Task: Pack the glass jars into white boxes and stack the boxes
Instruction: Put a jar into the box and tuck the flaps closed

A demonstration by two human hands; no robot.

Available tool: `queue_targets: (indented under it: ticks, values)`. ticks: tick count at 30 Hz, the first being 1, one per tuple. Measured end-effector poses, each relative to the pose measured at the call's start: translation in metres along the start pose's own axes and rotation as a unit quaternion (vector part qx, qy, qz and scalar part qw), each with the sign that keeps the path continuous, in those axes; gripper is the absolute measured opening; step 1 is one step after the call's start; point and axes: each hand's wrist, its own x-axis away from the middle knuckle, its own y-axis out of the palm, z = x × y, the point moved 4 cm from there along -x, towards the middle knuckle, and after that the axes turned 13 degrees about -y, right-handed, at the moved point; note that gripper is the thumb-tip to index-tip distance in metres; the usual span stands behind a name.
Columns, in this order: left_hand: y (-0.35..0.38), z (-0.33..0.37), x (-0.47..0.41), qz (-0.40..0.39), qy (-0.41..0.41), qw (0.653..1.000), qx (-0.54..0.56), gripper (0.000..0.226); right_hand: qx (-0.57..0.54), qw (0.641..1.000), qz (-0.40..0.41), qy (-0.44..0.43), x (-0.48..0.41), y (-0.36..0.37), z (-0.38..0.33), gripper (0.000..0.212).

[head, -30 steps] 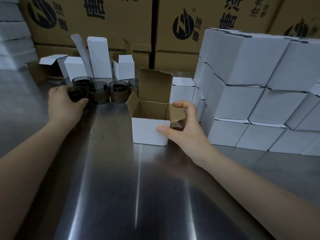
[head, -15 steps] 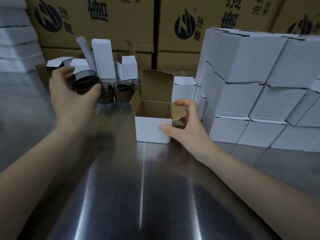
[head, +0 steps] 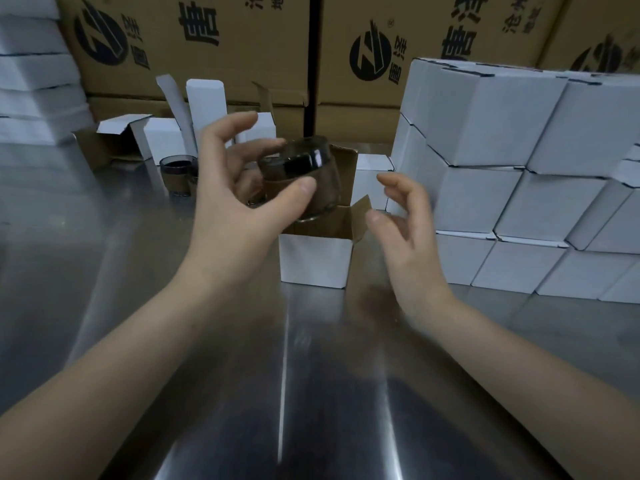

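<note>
My left hand (head: 239, 199) holds a dark glass jar (head: 311, 178) between thumb and fingers, tilted, just above the open white box (head: 313, 261) in the middle of the steel table. The box's flaps stand up, brown inside. My right hand (head: 405, 230) hovers beside the box's right flap with its fingers loosely spread, holding nothing. More jars (head: 176, 174) stand behind my left hand, partly hidden. A stack of closed white boxes (head: 519, 161) rises on the right.
Several open and flat white boxes (head: 162, 140) stand at the back left. Large brown cartons (head: 207, 46) form a wall behind. A pile of flat white sheets (head: 31, 74) sits at far left. The steel table (head: 242, 393) stretches toward me.
My left hand carried the jar from the back left to over the open box. My right hand let go of the box's corner and flap and now hovers beside it.
</note>
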Motion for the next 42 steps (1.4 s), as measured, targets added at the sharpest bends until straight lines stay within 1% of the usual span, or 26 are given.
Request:
queue_targets:
  ticks: [2,4,6,8,13,15,18,20,23,26,29,31,33,35,37,38,42]
  values:
    - [0.002,-0.001,0.002,-0.003,0.002,1.0,-0.013,0.064,0.001,0.999,0.022,-0.046,-0.004,-0.004,-0.009,0.03]
    - [0.004,-0.003,0.004,-0.013,0.001,1.0,-0.019,0.065,-0.005,0.996,0.026,-0.083,-0.008,-0.007,-0.017,0.029]
    - [0.007,-0.005,0.005,-0.027,0.006,0.999,-0.027,0.065,-0.028,0.994,0.012,-0.106,-0.012,-0.008,-0.023,0.033]
    - [0.009,-0.006,0.006,-0.039,0.01,0.999,-0.027,0.063,-0.053,0.993,-0.014,-0.109,-0.016,-0.006,-0.028,0.036]
    - [0.014,-0.009,0.007,-0.077,0.007,0.997,0.007,0.056,-0.099,0.989,-0.101,-0.044,-0.026,-0.001,-0.032,0.047]
    - [0.014,-0.01,0.005,-0.086,0.005,0.996,0.02,0.054,-0.131,0.982,-0.136,-0.017,-0.03,0.0,-0.032,0.048]
    - [0.015,-0.012,0.003,-0.094,0.003,0.995,0.036,0.051,-0.167,0.972,-0.167,0.015,-0.036,0.0,-0.03,0.048]
    - [0.014,-0.012,0.002,-0.095,0.004,0.995,0.042,0.054,-0.178,0.965,-0.188,0.035,-0.039,-0.001,-0.029,0.053]
    - [0.013,-0.009,0.002,-0.096,0.027,0.995,0.017,0.062,-0.188,0.955,-0.224,0.052,-0.043,-0.002,-0.029,0.063]
    - [0.011,-0.009,0.001,-0.085,0.043,0.995,0.0,0.061,-0.17,0.96,-0.215,0.055,-0.047,-0.004,-0.031,0.068]
    - [0.002,-0.018,-0.002,-0.041,0.051,0.997,-0.044,0.06,-0.132,0.974,-0.182,0.043,-0.051,-0.006,-0.034,0.059]
    - [-0.004,-0.031,-0.006,-0.026,0.026,0.997,-0.063,0.065,-0.085,0.983,-0.159,0.036,-0.053,-0.006,-0.035,0.054]
    - [-0.008,-0.046,-0.01,-0.049,-0.024,0.996,-0.068,0.075,-0.03,0.988,-0.15,0.033,-0.055,-0.006,-0.036,0.054]
    - [-0.007,-0.063,-0.012,-0.1,-0.071,0.99,-0.075,0.09,0.025,0.987,-0.155,0.03,-0.056,-0.003,-0.036,0.052]
    - [-0.004,-0.078,-0.013,-0.148,-0.099,0.98,-0.084,0.11,0.082,0.984,-0.159,0.023,-0.056,0.001,-0.037,0.051]
    - [-0.001,-0.082,-0.014,-0.162,-0.108,0.977,-0.084,0.115,0.107,0.981,-0.163,0.019,-0.056,0.004,-0.037,0.051]
    - [0.005,-0.091,-0.013,-0.159,-0.096,0.979,-0.085,0.109,0.185,0.965,-0.188,0.005,-0.055,0.015,-0.037,0.048]
